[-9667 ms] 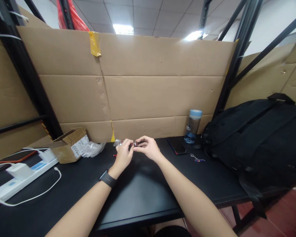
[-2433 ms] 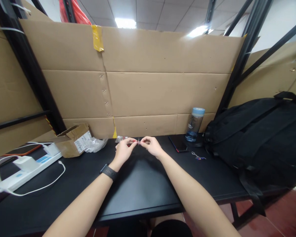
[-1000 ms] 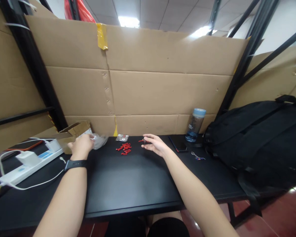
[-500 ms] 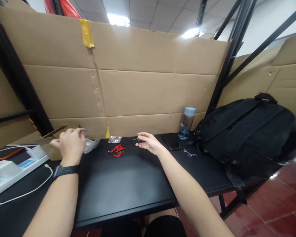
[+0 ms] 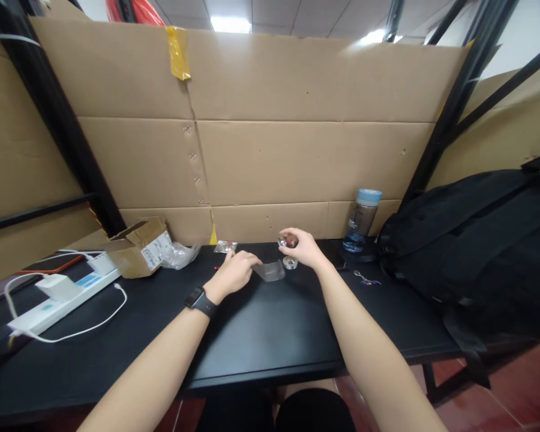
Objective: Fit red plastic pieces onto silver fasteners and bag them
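Clear plastic bag [image 5: 270, 270] lies flat on the black matte table [image 5: 261, 336], its left edge pinched in the left hand [image 5: 234, 275] fingertips; right hand [image 5: 302, 248] just right and far of it, fingers closed on a small shiny round piece [image 5: 288, 242] with a red bit, raised above a small clear ring-shaped part [image 5: 290, 263] touching the bag's right edge. Far right, a blue-capped bottle [image 5: 362, 220], soft black backpack [image 5: 472, 234]; far left, open cardboard box [image 5: 139, 246]

One bottle [image 5: 362, 219], one backpack [image 5: 472, 240], two hands.
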The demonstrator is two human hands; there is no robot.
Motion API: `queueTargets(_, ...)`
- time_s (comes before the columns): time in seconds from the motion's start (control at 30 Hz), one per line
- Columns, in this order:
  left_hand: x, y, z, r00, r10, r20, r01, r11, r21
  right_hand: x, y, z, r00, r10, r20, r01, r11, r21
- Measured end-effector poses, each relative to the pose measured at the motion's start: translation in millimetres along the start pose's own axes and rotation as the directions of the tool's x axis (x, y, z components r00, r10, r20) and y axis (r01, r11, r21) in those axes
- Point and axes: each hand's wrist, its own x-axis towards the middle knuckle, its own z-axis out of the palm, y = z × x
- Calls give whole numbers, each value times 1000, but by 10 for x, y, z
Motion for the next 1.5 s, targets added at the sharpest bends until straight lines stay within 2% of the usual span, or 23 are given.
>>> queueTargets(0.07,-16,140,-14,999,28,19,-28,999,27,-27,-24,-6,991,-23,132,38,993,-111)
queueTargets(0.13,-14,282,-14,999,44,20,-46,996,77,-49,-60,-3,966,2,258,50,980,-194)
queueTargets(0.23,4,457,30,998,61,32,-64,993,103,-66,-92,3,929,79,362,36,953,-301)
queueTargets(0.4,-16,552,127,983,153,106,-157,987,33,-63,-57,-31,940,103,325,18,936,-351)
queueTargets(0.47,-35,504,139,985,128,112,-133,990,36,-61,-46,-51,935,97,342,28,940,-341)
queueTargets(0.67,-50,241,84,988,46,148,-60,995,86,-73,-79,-64,882,115,458,30,954,-297)
queueTargets(0.8,-39,228,29,997,-7,70,-4,988,154,-80,-62,-52,861,134,491,27,951,-307)
queueTargets(0.93,-43,353,46,999,-33,38,25,978,205,-80,-26,-23,845,154,512,37,938,-343)
queueTargets(1.1,-70,514,115,994,-80,-72,98,947,306,-80,-26,37,841,180,510,41,919,-392)
queueTargets(1.17,-83,559,117,996,-77,-32,83,958,273,-82,-26,62,843,176,508,48,917,-397)
queueTargets(1.33,-126,579,113,985,-76,156,46,981,190,-87,2,111,858,173,484,21,929,-369)
queueTargets(1.5,-137,492,171,981,-70,183,30,977,210,-78,15,112,861,174,477,17,929,-369)
